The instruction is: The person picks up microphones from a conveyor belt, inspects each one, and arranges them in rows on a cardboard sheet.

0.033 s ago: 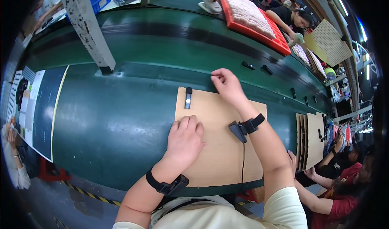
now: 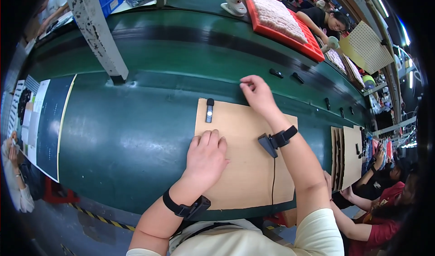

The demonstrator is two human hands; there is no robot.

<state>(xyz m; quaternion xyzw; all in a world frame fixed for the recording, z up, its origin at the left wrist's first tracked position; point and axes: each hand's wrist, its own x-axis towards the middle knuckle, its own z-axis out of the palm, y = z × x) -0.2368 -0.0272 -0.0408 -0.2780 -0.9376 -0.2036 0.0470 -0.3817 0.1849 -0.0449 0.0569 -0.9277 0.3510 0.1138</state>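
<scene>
Cardboard (image 2: pixel 249 174) has left hand (image 2: pixel 207 157) lying loose near a mic (image 2: pixel 209 111); right hand (image 2: pixel 258 93) half-curled, can't tell if holding anything.

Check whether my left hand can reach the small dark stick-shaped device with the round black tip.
Likely yes: the left hand rests on the flat brown cardboard sheet, fingers just short of the device, and nothing visible stands between them.

So it's a long green workbench (image 2: pixel 122 133) through the middle, a beat-up white post (image 2: pixel 96 29) at 10 o'clock, tube lights (image 2: pixel 405 34) glowing around 2, and grey floor (image 2: pixel 52 217) with yellow-black striped tape (image 2: pixel 102 218) near 8.
</scene>
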